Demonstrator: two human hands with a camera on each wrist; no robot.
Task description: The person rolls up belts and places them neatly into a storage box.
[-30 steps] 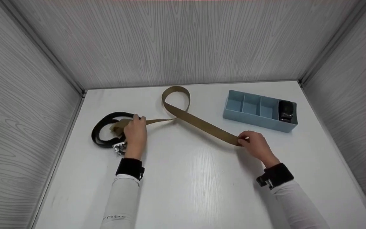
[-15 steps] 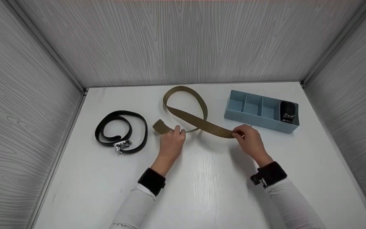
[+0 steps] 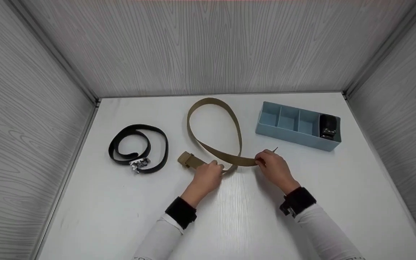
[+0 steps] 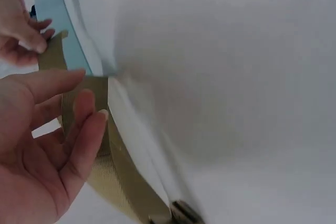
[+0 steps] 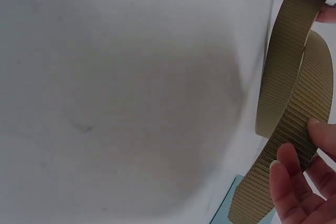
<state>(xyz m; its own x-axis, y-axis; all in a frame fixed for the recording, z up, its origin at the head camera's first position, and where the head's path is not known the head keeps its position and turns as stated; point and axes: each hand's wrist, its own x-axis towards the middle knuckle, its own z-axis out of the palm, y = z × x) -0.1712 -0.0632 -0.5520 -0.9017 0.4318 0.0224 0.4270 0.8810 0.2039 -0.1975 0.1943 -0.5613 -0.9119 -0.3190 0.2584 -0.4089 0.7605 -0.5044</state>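
Note:
A khaki webbing belt (image 3: 213,101) stands partly on its edge in a large loop at the middle of the table. My left hand (image 3: 208,177) grips it a short way from its left end, where a keeper band (image 3: 189,160) crosses the strap. With thumb and fingers, my right hand (image 3: 274,169) pinches the other length close to its tip, and that tip (image 5: 249,203) sticks out past the fingers in the right wrist view. The two lengths cross between my hands. In the left wrist view the strap runs behind the fingers of my left hand (image 4: 47,145).
On the left lies a coiled black belt (image 3: 165,144) with a shiny silver buckle (image 3: 139,164). A blue divided box (image 3: 287,136) stands at the back right, with a rolled black belt (image 3: 328,125) in its right-hand compartment. Grey wood-grain panels (image 3: 208,47) enclose the white table.
My left hand has moved right, away from the black belt, bringing the khaki belt's bunched end along. My right hand has come a little left, and the khaki loop has widened.

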